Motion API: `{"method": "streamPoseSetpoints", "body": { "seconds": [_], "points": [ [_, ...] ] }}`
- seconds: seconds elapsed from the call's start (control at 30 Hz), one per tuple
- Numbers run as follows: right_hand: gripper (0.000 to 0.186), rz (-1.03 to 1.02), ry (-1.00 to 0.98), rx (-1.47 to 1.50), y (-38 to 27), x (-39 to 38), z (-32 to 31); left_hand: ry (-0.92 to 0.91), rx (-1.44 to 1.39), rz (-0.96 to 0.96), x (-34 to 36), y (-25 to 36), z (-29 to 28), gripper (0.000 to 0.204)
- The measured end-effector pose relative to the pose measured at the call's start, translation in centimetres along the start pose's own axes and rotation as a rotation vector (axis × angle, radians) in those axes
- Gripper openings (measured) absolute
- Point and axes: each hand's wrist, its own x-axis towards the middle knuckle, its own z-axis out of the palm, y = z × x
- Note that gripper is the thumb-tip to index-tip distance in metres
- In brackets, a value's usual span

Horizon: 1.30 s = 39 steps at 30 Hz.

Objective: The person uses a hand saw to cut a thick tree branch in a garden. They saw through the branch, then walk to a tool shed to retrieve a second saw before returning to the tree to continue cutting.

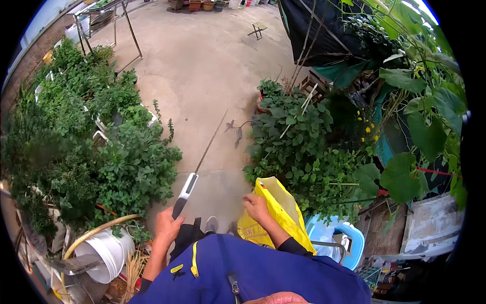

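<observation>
My left hand [168,225] is closed round the dark end of a handsaw's white-and-black handle [186,191]. The long thin saw blade [211,139] points forward and slightly right over the pavement, touching nothing that I can see. My right hand [257,206] is in front of a large yellow bag [276,195], its fingers curled in. Whether anything is in those fingers is hidden. The bag's mouth gapes at the top, showing a pale inside, and my right forearm crosses its near side.
Leafy plants [126,167] crowd the left side, above a white bucket [104,256] and a hose. Potted greenery [288,131] and climbing vines [425,131] line the right. A light-blue tub [357,243] stands beside the bag. Ahead are a small folding stool [257,31] and a metal-framed stand [129,30].
</observation>
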Motion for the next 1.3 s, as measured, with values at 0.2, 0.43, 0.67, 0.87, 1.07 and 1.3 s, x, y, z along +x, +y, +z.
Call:
{"method": "streamPoseSetpoints", "body": {
  "seconds": [0.2,0.43,0.67,0.87,1.07,1.3],
  "points": [
    [0.028,-0.162,0.038,0.008,-3.7,23.6,-2.8,0.153,0.070,-0.059,12.8,2.8,-2.0,0.030],
    [0.026,0.081,-0.008,-0.217,3.2,37.3,-2.6,0.164,0.086,-0.036,36.7,6.1,-6.0,0.030],
    [0.021,0.676,-0.136,-0.308,12.2,39.7,-4.7,-0.021,0.272,0.212,61.8,24.3,-13.2,0.032],
    [0.017,0.699,-0.342,-0.338,13.8,52.2,-2.4,-0.097,0.306,0.305,78.0,34.7,-12.7,0.028],
    [0.014,0.294,-0.448,-0.534,16.7,77.0,-2.7,-0.070,0.299,0.222,95.0,38.1,-12.0,0.032],
    [0.016,0.663,0.052,0.191,4.5,114.6,-12.8,0.052,0.243,0.118,111.9,44.4,-15.9,0.029]
  ]
}}
